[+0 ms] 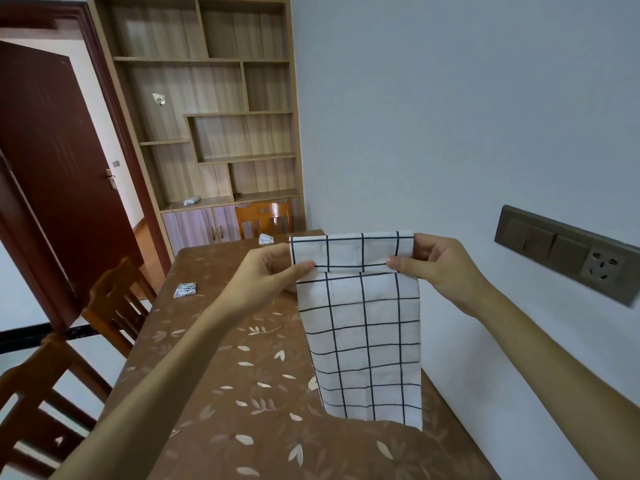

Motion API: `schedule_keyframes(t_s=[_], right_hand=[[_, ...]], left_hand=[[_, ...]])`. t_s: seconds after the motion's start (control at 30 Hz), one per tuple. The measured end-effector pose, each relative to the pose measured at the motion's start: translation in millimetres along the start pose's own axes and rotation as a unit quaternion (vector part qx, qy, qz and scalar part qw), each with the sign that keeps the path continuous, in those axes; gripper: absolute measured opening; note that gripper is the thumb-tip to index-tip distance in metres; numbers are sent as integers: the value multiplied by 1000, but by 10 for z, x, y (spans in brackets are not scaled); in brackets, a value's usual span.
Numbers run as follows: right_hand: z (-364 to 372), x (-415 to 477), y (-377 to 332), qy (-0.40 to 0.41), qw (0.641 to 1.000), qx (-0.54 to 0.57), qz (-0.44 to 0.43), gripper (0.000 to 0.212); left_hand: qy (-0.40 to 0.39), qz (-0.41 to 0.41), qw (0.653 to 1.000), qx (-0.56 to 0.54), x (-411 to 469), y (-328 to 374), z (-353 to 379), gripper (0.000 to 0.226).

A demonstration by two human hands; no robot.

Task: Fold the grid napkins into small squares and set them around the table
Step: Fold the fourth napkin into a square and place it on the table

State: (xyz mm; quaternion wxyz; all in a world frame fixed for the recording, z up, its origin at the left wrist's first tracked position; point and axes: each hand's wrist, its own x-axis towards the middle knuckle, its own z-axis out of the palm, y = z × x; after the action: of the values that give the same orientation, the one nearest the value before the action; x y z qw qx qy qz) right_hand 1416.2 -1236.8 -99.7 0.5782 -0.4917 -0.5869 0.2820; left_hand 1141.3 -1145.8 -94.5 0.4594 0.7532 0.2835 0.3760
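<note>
A white napkin with a black grid [367,334] hangs upright in the air over the brown leaf-patterned table [242,375]. Its top edge is doubled over toward me. My left hand [273,271] pinches the top left corner, and my right hand [440,265] pinches the top right corner. The lower end of the cloth hangs down to the table surface. A small folded grid napkin [266,239] lies at the far end of the table. Another small folded piece [185,290] lies near the table's left edge.
Wooden chairs stand along the left side [114,306] and at the far end [265,218]. A grey wall with a switch and socket panel [568,252] runs close on the right. A shelf unit [214,109] and a dark red door [52,181] are behind.
</note>
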Motion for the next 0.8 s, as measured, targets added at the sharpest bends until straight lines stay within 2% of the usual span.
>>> schedule_keyframes(t_s=[0.07, 0.17, 0.27, 0.37, 0.5, 0.57, 0.63, 0.7, 0.73, 0.8], right_hand=[[-6, 8, -13, -1, 1000, 6, -6, 16], [-11, 15, -13, -2, 1000, -12, -23, 23], [-5, 10, 11, 4, 995, -77, -66, 46], [11, 4, 44, 3, 991, -93, -94, 65], [18, 9, 91, -21, 987, -103, -124, 65], [26, 1, 102, -12, 990, -84, -113, 58], [17, -4, 93, -10, 997, -2, -80, 47], [-4, 3, 70, -42, 995, 86, -30, 41], [-5, 5, 56, -53, 993, 104, -3, 45], [36, 11, 10, -59, 996, 65, 31, 53]], left_hand=[[-5, 3, 1000, 4, 7, -3, -12, 19], [9, 19, 1000, -17, 1, 6, -40, 22], [28, 14, 999, -25, -5, 27, -57, 29], [50, -11, 998, -29, 14, 19, -73, 39], [57, -13, 996, -74, -5, 49, -58, 26], [66, 12, 996, -53, -20, 76, -62, 9], [69, 22, 996, -62, -27, 87, -69, 24], [71, 18, 993, -95, -21, 107, -87, 35], [68, 21, 992, -107, -12, 110, -91, 37], [59, 24, 990, -128, -8, 115, -88, 43]])
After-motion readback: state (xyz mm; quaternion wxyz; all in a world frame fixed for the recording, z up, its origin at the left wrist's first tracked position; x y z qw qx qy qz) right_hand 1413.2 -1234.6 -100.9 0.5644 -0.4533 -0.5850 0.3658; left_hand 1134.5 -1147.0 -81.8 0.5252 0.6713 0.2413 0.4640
